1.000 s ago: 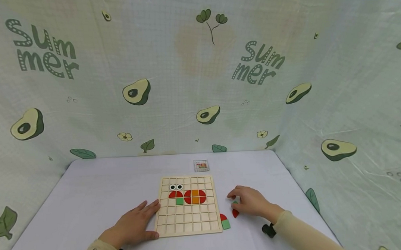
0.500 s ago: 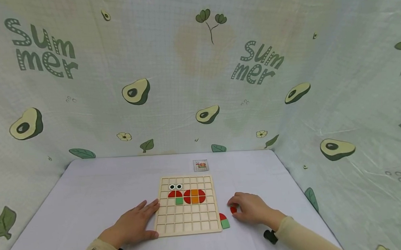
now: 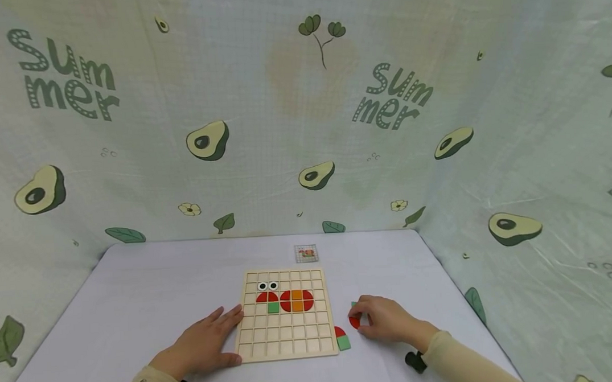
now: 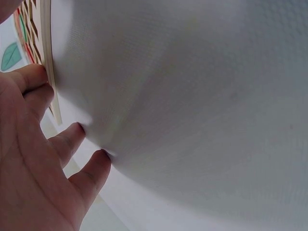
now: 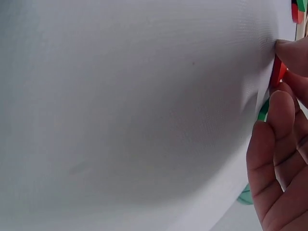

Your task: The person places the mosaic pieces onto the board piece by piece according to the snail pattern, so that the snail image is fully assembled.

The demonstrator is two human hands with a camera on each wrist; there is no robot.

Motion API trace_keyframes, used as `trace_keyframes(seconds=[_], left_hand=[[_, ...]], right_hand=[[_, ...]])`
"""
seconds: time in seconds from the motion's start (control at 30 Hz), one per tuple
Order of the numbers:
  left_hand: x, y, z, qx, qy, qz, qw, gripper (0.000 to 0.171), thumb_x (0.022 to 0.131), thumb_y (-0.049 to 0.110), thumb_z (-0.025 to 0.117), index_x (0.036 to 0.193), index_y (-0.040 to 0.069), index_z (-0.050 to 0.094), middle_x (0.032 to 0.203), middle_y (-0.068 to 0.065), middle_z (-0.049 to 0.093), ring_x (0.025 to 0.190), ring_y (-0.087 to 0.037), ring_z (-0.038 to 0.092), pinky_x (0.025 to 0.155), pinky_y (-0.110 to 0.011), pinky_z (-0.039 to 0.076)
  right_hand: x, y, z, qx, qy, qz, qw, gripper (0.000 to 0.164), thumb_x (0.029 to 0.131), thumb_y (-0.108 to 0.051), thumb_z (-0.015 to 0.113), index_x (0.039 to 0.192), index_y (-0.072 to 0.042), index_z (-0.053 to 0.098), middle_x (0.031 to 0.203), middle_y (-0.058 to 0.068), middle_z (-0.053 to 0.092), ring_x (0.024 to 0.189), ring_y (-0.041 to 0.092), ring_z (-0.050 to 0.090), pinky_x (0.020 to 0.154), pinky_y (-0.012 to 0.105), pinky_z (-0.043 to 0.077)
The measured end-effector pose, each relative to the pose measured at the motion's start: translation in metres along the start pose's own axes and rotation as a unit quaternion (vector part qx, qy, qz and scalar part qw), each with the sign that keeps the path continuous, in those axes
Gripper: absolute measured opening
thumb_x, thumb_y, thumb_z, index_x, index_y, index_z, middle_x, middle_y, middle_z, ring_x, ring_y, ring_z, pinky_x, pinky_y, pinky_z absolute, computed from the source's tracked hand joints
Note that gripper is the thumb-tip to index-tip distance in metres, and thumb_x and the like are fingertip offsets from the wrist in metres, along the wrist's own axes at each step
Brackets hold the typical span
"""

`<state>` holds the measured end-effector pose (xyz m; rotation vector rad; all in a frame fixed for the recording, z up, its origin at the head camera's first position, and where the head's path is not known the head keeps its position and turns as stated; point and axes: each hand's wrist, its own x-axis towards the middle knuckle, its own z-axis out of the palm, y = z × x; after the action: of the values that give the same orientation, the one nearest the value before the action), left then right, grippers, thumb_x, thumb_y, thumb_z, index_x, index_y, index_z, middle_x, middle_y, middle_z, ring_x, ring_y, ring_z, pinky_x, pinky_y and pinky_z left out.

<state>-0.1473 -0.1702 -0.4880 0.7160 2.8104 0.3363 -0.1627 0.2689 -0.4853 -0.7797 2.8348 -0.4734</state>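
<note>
A wooden grid board (image 3: 281,332) lies on the table, with white-and-black eye pieces (image 3: 268,285), red curved pieces (image 3: 307,295), orange squares (image 3: 297,301) and a green square (image 3: 273,307) set in it. My left hand (image 3: 207,340) lies spread at the board's left side, fingertips at its edge in the left wrist view. To the right of the board, my right hand (image 3: 388,319) pinches a red rounded piece (image 5: 277,71) between thumb and fingers, low at the tabletop. A green piece (image 5: 263,110) shows just beyond it, partly hidden by the fingers.
Against the board's lower right edge lie a red quarter-round (image 3: 340,331) and a green square tile (image 3: 344,342). Behind the board is a small picture card (image 3: 306,253) with a coloured figure on a grid. A printed cloth (image 3: 265,204) hangs behind the table (image 3: 161,288).
My right hand has come down and slightly nearer, its fingers closing on the red piece, which has shifted a little left. The left hand and the board stay put.
</note>
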Motion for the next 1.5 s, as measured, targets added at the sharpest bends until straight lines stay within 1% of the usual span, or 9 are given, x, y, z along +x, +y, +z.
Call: trace_keyframes(seconds=[0.23, 0.5, 0.77, 0.9, 1.03, 1.1, 1.33, 1.5], left_hand=[[-0.001, 0.000, 0.000, -0.013, -0.002, 0.000, 0.9999, 0.094, 0.076, 0.065, 0.074, 0.148, 0.011, 0.048, 0.156, -0.004, 0.040, 0.139, -0.046, 0.034, 0.107, -0.061, 0.035], [-0.001, 0.000, 0.001, -0.004, 0.005, 0.007, 1.0000, 0.093, 0.077, 0.065, 0.073, 0.148, 0.011, 0.049, 0.155, -0.003, 0.041, 0.139, -0.046, 0.035, 0.107, -0.060, 0.037], [0.000, -0.001, 0.001, 0.000, 0.004, 0.004, 1.0000, 0.094, 0.076, 0.066, 0.073, 0.148, 0.011, 0.048, 0.156, -0.004, 0.040, 0.139, -0.046, 0.034, 0.107, -0.060, 0.036], [0.000, -0.001, 0.002, 0.002, 0.004, 0.002, 1.0000, 0.093, 0.076, 0.065, 0.073, 0.148, 0.012, 0.048, 0.156, -0.003, 0.040, 0.139, -0.045, 0.034, 0.108, -0.059, 0.036], [0.000, -0.001, 0.002, 0.002, 0.005, 0.000, 1.0000, 0.094, 0.076, 0.065, 0.073, 0.148, 0.012, 0.048, 0.156, -0.002, 0.041, 0.140, -0.045, 0.034, 0.108, -0.059, 0.036], [-0.001, 0.000, 0.001, 0.000, 0.005, -0.001, 1.0000, 0.094, 0.076, 0.065, 0.074, 0.148, 0.012, 0.048, 0.156, -0.002, 0.040, 0.140, -0.045, 0.034, 0.108, -0.059, 0.036], [-0.001, 0.000, 0.000, -0.003, 0.009, 0.000, 1.0000, 0.093, 0.076, 0.064, 0.074, 0.148, 0.011, 0.048, 0.156, -0.003, 0.041, 0.139, -0.045, 0.035, 0.108, -0.059, 0.036], [-0.001, 0.000, 0.000, -0.005, 0.010, 0.001, 0.9999, 0.093, 0.076, 0.064, 0.074, 0.148, 0.011, 0.048, 0.155, -0.004, 0.041, 0.139, -0.045, 0.035, 0.107, -0.060, 0.036]], right_hand=[[0.001, -0.002, -0.001, -0.002, 0.003, 0.004, 1.000, 0.024, 0.085, -0.023, 0.078, 0.108, -0.025, 0.074, 0.091, -0.017, 0.056, 0.068, 0.002, 0.048, 0.059, 0.021, 0.045], [0.002, -0.004, -0.002, 0.012, 0.007, 0.011, 1.000, 0.025, 0.085, -0.021, 0.077, 0.109, -0.024, 0.074, 0.092, -0.017, 0.056, 0.070, 0.003, 0.049, 0.060, 0.022, 0.046], [0.009, -0.001, -0.001, 0.028, 0.027, -0.001, 0.999, 0.025, 0.085, -0.018, 0.076, 0.109, -0.025, 0.075, 0.095, -0.016, 0.058, 0.072, 0.004, 0.050, 0.061, 0.022, 0.047], [0.015, -0.003, -0.002, 0.024, 0.032, -0.002, 0.999, 0.026, 0.085, -0.017, 0.076, 0.109, -0.025, 0.075, 0.095, -0.017, 0.057, 0.076, 0.005, 0.051, 0.066, 0.024, 0.048], [0.023, -0.010, -0.005, 0.021, 0.036, -0.003, 0.999, 0.025, 0.085, -0.020, 0.076, 0.109, -0.025, 0.075, 0.095, -0.016, 0.058, 0.079, 0.007, 0.053, 0.069, 0.024, 0.049], [0.028, -0.015, -0.007, 0.022, 0.036, -0.005, 0.999, 0.024, 0.086, -0.021, 0.076, 0.110, -0.024, 0.075, 0.095, -0.016, 0.059, 0.078, 0.007, 0.053, 0.067, 0.023, 0.049], [0.049, -0.034, -0.006, 0.023, 0.033, -0.037, 0.999, 0.026, 0.086, -0.019, 0.075, 0.112, -0.023, 0.075, 0.097, -0.014, 0.060, 0.070, 0.003, 0.050, 0.061, 0.020, 0.047], [0.062, -0.049, -0.002, 0.026, 0.026, -0.055, 0.998, 0.026, 0.087, -0.019, 0.073, 0.112, -0.024, 0.075, 0.100, -0.014, 0.061, 0.074, 0.004, 0.051, 0.064, 0.021, 0.047]])
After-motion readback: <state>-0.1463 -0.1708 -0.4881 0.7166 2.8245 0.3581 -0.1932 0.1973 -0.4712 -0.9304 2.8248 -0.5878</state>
